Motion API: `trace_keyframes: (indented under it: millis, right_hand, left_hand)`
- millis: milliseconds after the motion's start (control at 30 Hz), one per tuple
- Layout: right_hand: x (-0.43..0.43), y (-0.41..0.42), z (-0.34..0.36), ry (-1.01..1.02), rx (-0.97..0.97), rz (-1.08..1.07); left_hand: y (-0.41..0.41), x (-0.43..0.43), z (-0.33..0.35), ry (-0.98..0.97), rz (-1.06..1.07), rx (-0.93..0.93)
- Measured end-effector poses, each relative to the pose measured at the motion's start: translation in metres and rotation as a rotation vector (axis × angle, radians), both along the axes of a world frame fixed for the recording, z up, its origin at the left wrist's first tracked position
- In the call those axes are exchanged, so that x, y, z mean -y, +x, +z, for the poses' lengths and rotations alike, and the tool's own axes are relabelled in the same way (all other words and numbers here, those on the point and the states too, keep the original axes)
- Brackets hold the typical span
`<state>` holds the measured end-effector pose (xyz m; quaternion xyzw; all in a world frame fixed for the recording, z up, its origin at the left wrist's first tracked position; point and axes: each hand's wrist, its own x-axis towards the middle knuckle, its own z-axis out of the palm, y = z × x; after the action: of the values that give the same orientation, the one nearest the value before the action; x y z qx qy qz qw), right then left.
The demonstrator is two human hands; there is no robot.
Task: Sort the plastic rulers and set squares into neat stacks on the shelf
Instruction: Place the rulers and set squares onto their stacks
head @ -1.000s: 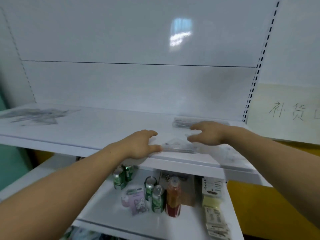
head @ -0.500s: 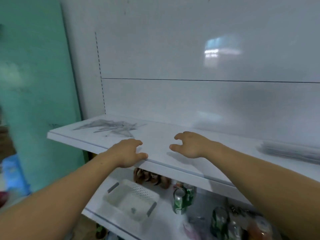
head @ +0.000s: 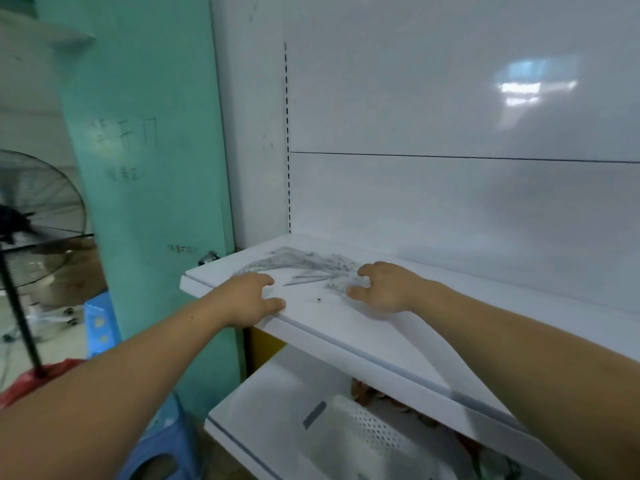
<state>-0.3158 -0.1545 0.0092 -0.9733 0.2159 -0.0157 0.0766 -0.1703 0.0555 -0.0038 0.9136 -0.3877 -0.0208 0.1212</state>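
Where rulers (head: 308, 264) lie jumbled, L hand (head: 247, 301), R hand (head: 386, 289) near.

The clear rulers and set squares (head: 304, 268) blur into one grey tangle; I can't tell them apart. My right hand (head: 384, 289) covers the pile's right end, touching or not I can't tell. The shelf (head: 339, 323) runs off the right edge. The dark speck (head: 318, 300) by its thumb is too small to name.

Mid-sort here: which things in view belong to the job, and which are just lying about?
Job: pile of clear rulers and set squares, upper shelf, left hand, right hand.
Lying about: white perforated basket, standing fan, blue stool.
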Motion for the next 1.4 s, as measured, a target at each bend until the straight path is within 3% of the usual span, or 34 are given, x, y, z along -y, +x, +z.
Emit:
trace_keyframes:
  millis: [300,467,567,767,1100,1400]
  right_hand:
    - [0.045,0.126,-0.006,0.041,-0.018,0.023]
    - [0.048,0.165,-0.013,-0.032,-0.046,0.009]
    - [0.051,0.171,-0.011,0.018,0.0,0.014]
    - [0.036,0.16,-0.006,0.122,0.047,-0.051]
    - [-0.013,0.15,-0.002,0.061,0.037,-0.303]
    - [-0.019,0.131,0.0,0.084,0.258,-0.324]
  left_hand:
    - [0.102,0.054,-0.003,-0.036,0.067,0.043]
    - [0.134,0.079,-0.007,0.012,0.012,-0.056]
    - [0.145,0.085,-0.006,0.07,-0.06,0.014]
    - [0.155,0.083,-0.007,-0.137,-0.169,-0.027]
    - [0.16,0.066,-0.006,-0.183,-0.286,0.071]
    - [0.161,0.062,-0.002,-0.236,-0.227,-0.103]
